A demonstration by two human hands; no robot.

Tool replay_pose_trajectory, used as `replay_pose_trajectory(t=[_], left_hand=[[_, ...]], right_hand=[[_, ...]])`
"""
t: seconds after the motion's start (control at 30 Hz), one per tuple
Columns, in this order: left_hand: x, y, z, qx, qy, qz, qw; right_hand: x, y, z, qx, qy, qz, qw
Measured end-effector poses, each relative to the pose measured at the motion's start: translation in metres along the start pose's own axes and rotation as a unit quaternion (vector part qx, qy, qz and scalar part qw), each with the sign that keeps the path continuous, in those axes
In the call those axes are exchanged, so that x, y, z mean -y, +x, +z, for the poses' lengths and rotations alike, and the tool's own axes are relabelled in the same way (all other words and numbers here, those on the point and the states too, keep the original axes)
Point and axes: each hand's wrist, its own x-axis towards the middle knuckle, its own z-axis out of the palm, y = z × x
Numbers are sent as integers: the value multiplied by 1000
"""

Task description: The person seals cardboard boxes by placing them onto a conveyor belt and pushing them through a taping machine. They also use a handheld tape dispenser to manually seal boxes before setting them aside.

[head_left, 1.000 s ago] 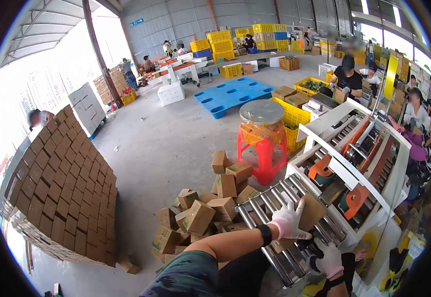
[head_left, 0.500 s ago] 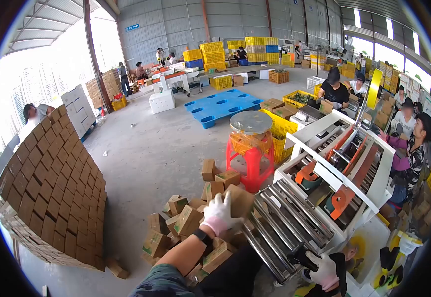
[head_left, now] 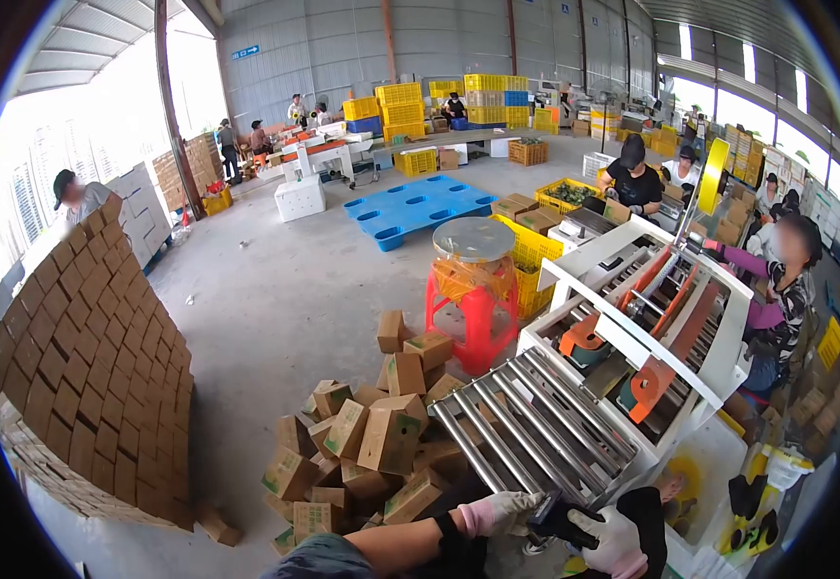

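Both of our gloved hands, left hand [head_left: 497,511] and right hand [head_left: 611,537], are gripping a small black tool [head_left: 552,518] just below the rollers [head_left: 526,434] (kind unclear), and we are judging it light, stiff, best held mid-body.

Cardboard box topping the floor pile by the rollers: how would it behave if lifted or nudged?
The cardboard box looks stiff and square-edged, so probably easy to grip. It rests tilted on the loose pile, so a nudge would likely tumble it.
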Motion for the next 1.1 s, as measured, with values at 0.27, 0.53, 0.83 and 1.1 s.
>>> replay_pose_trajectory(t=[0.27,0.53,0.83,1.1], left_hand=[[0,-10,18,-104,4,10,994],[-20,6,8,-194,145,88,966],[-135,-58,-32,-262,221,130,930],[-246,-1,29,-229,314,250,887]], right_hand=[[0,-4,5,7,45,24,999],[-16,-1,14,-42,-30,-18,999],[-58,-55,-37,15,-54,46,997],[-91,-17,-65,-103,-66,71,990]])
